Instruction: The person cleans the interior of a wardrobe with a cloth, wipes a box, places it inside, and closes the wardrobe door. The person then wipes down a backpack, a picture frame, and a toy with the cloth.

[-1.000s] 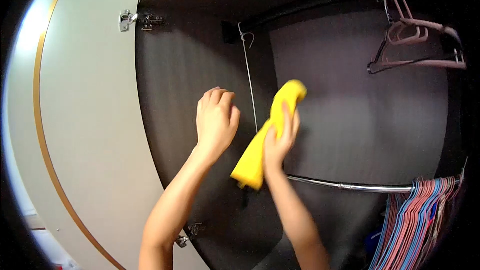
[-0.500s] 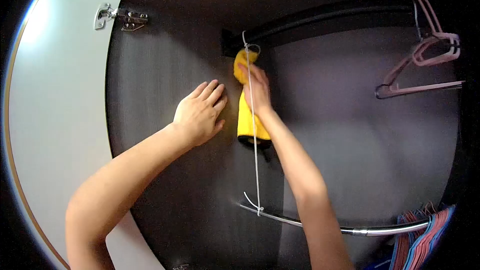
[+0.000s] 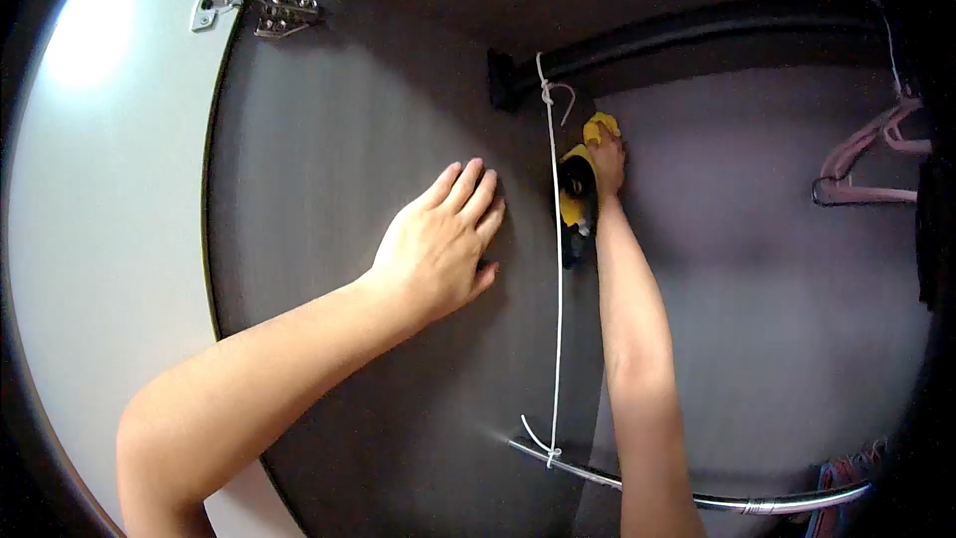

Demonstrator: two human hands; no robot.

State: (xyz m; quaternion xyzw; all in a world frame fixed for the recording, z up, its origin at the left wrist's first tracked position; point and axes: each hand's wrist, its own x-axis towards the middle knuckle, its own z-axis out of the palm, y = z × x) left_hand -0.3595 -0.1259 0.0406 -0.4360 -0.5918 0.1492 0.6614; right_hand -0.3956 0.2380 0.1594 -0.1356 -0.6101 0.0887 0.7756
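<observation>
My left hand rests with its fingers stretched out against the dark side panel of a wardrobe. Deeper inside, my right hand is closed on a yellow cloth near the back corner. The cloth bunches above my fingers, and its lower part hangs beside my wrist, showing a dark patch. In front of the cloth, a white cord runs down from a black rail to a chrome rod.
A white door stands open at the left on a metal hinge. Pink hangers hang at the right from the black rail. Several coloured hangers are bunched on the chrome rod at the lower right.
My right hand has moved the cloth deeper, from beside the cord to the back corner. My left hand stays flat on the panel. The view has shifted, so most things appear further right.
</observation>
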